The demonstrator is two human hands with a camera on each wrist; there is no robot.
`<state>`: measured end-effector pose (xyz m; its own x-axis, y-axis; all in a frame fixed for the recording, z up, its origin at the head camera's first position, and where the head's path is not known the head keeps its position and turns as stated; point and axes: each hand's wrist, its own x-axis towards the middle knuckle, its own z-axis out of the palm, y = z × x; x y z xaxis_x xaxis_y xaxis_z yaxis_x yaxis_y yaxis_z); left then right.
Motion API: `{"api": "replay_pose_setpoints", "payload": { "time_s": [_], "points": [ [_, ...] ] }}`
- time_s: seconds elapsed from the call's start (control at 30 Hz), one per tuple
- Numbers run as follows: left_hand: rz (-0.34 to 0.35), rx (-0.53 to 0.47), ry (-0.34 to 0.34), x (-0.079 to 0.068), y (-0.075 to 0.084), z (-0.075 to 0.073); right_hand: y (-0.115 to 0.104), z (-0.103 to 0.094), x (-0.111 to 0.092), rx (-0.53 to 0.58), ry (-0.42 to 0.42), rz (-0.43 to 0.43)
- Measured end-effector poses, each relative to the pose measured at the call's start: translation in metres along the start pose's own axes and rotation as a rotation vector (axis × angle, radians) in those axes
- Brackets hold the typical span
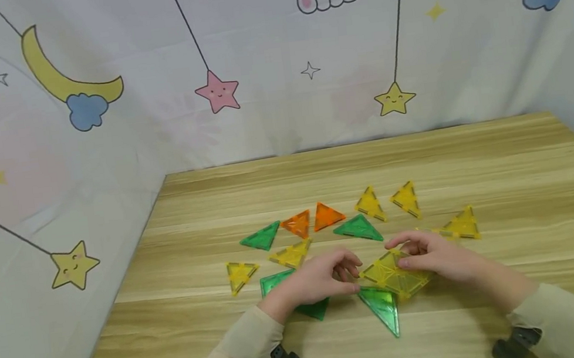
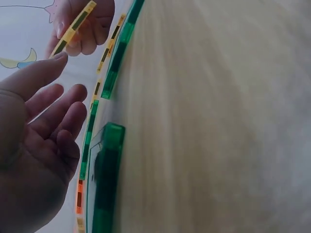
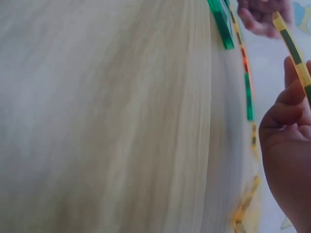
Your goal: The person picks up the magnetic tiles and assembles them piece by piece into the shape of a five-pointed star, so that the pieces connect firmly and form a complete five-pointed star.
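Observation:
My right hand [image 1: 442,259] pinches a flat yellow magnetic tile piece [image 1: 390,276] between thumb and fingers, lifted off the table. In the right wrist view, the yellow piece [image 3: 292,48] appears edge-on and tilted. My left hand [image 1: 325,278] is just left of the piece, its fingers relaxed and loosely bent, gripping nothing. Whether its thumb touches the piece's corner is hard to tell. Beneath the left hand lies a green tile shape [image 1: 273,280], partly hidden by that hand and wrist. A green triangle tile [image 1: 384,308] lies below the yellow piece.
Farther back on the wooden table [image 1: 204,200] lie two orange triangles [image 1: 328,215], two green triangles [image 1: 359,228] and several yellow triangles [image 1: 407,199]. One yellow triangle [image 1: 241,276] lies at the left. A printed cloth [image 1: 260,40] hangs behind.

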<state>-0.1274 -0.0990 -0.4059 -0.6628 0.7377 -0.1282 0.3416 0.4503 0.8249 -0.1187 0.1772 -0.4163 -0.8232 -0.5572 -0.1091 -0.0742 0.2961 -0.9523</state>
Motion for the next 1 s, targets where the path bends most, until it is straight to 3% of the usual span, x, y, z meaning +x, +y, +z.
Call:
{"api": "replay_pose_setpoints", "payload": {
  "time_s": [0.1,0.23,0.4,0.53,0.83,1.0],
  "points": [
    [0.033,0.082,-0.076,0.001,-0.002,0.001,0.0,-0.005,-0.004,-0.023,0.003,0.009],
    [0.13,0.297,-0.124,0.002,-0.002,-0.001,0.0,-0.009,-0.009,-0.047,0.008,0.013],
    [0.188,0.54,-0.115,0.001,0.002,-0.003,0.004,-0.012,-0.012,-0.027,0.005,-0.009],
    [0.197,0.667,-0.077,0.002,0.002,-0.006,0.004,-0.013,-0.013,-0.024,0.0,-0.019],
    [0.05,0.612,-0.007,0.004,-0.009,-0.018,0.006,-0.011,-0.016,-0.033,-0.012,-0.025],
    [0.018,0.565,-0.003,0.005,-0.011,-0.021,0.007,-0.009,-0.017,-0.033,-0.022,-0.036]
  ]
}}
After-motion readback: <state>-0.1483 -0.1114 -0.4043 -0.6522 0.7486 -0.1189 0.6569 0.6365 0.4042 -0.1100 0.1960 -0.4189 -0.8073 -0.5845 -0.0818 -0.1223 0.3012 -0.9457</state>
